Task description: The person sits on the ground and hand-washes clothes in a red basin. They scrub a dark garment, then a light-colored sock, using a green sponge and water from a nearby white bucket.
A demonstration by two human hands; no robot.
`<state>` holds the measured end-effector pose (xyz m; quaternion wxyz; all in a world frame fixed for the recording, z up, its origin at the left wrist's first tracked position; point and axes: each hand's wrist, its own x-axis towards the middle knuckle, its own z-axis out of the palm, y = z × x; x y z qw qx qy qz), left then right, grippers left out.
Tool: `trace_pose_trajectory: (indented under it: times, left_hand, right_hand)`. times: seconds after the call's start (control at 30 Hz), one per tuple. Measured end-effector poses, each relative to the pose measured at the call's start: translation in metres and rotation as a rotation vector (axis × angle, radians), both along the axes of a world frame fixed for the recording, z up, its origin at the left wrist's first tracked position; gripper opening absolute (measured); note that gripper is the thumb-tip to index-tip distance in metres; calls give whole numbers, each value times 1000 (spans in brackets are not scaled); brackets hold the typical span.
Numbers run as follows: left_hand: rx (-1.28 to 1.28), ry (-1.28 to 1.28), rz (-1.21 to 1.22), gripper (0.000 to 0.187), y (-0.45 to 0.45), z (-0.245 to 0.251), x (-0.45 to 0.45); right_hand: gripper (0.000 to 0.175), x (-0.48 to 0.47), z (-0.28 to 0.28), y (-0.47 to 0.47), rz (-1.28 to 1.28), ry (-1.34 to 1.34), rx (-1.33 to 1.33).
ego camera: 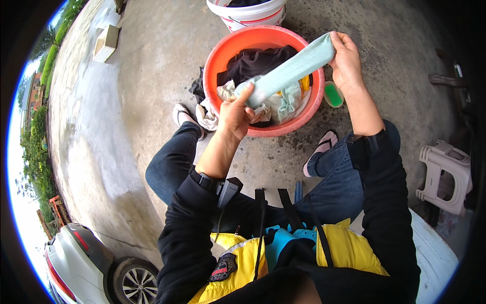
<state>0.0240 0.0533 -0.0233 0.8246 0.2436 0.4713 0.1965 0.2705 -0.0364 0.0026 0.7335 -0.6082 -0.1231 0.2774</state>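
A long pale green textile piece (294, 72), sock-like in shape, is stretched slantwise above an orange-red plastic basin (313, 108). My left hand (235, 116) pinches its lower end, thumb on top, over the basin's near left rim. At the upper end, my right hand (346, 62) grips it beyond the right rim. Inside the basin lie a dark garment (258, 64), a second pale green cloth (290, 100) and some whitish and yellow cloth. The held piece covers part of this laundry.
A white bucket (250, 17) with dark contents stands behind the basin. Right of it sits a green soap bar in a dish (334, 95). Clothes (207, 116) lie on the concrete by my left foot. A plastic stool (446, 176) is at right, a parked car (87, 262) at lower left.
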Motion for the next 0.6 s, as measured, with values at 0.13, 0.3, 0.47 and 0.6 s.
trace_pose_trajectory:
  times: [0.13,0.3,0.47,0.6]
  left_hand:
    - [12,24,-49,25,-2,-8,-4]
    - [204,122,-58,36,-8,-15,-4]
    - [178,127,-30,41,-5,-17,-4]
    - [711,73,-27,35,-11,-11,2]
  right_hand:
    - [14,8,4,-7,13,-16,-2]
    - [17,-6,5,-7,495,-4,132]
    - [28,-10,24,-8,599,156,385]
    - [36,-25,38,-10,870,-54,387]
